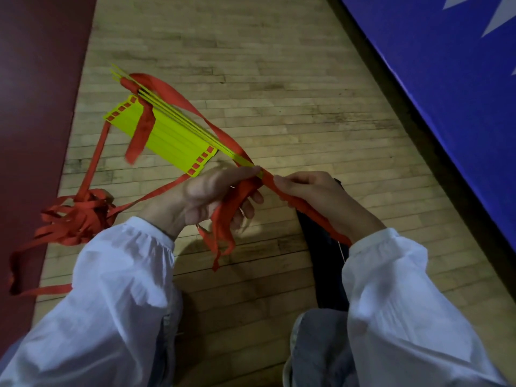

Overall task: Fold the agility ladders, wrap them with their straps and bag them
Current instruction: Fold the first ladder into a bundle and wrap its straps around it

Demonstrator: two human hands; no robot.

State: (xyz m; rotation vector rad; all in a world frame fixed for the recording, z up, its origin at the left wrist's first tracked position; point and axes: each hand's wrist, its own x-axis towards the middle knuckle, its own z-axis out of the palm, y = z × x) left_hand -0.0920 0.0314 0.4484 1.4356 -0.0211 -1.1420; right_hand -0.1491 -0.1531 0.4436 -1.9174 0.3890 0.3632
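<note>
Several yellow ladder rungs (164, 135) lie side by side on the wooden floor, and a few more rungs (190, 118) stand on edge above them, held up from their near end. Red straps (178, 99) loop over the raised rungs. My left hand (212, 194) grips the near end of the raised rungs together with a bunch of red strap that hangs down below it. My right hand (312, 188) pinches a gathered red strap (310, 213) that runs back under my wrist. A tangled heap of loose red strap (81, 219) lies on the floor at the left.
A dark red mat (33, 107) covers the floor at the left. A blue padded wall or mat (446, 79) slopes along the right. A dark bag or cloth (324, 261) lies under my right forearm. Bare wooden floor (279, 79) stretches ahead.
</note>
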